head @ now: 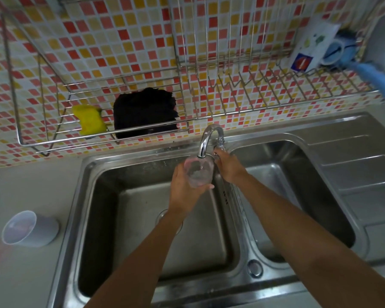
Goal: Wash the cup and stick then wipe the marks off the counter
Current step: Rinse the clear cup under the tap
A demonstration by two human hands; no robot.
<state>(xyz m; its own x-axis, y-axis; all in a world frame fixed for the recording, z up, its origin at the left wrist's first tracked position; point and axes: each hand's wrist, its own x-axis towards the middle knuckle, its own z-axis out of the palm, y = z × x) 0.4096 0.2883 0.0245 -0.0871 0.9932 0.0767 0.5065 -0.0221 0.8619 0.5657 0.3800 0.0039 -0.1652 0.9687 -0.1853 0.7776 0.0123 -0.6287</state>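
My left hand [183, 185] has its grip wrapped round the clear cup [198, 172], held over the left basin of the sink [125, 218]. Cup tilted, long axis running away from me, mouth up toward the faucet [206, 141] spout. My right hand [228, 166] closes on the tap lever. A second cup [29, 228] lies sideways on the worktop [20, 274], mouth leftward.
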